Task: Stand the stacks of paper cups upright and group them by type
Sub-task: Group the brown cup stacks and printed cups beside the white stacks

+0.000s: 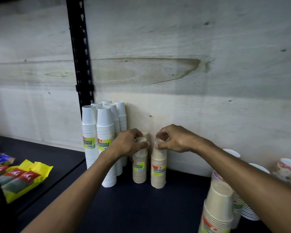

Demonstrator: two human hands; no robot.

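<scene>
I am working at the back of the dark shelf (175, 207), close to the plywood back wall (175, 81). My left hand (127, 144) has its fingers curled round the top of one short beige cup stack (139, 167), and my right hand (174, 140) pinches the top of a second beige cup stack (158, 170) just beside it. Both stacks stand upright on the shelf, near each other without quite touching as far as I can tell. A third beige top seems to peek out behind the left one, though my hand hides most of it.

To the left, against the black upright post (81, 64), the tall white cup stacks (106, 148) are already gathered and standing together. So I judge the white group done and the beige group under way: this is the settling step, squaring two beige stacks into their place next to the white ones.

At the shelf's right edge more work waits: a large beige stack (217, 209) near the front corner, and patterned cups (287, 170) with white-rimmed ones by the back wall, mixed together. Yellow packets (26, 177) lie on the neighbouring shelf to the left and are no part of this.

Next I would let go gently, since these narrow stacks look easy to tip, then reach right for the large beige stack.
</scene>
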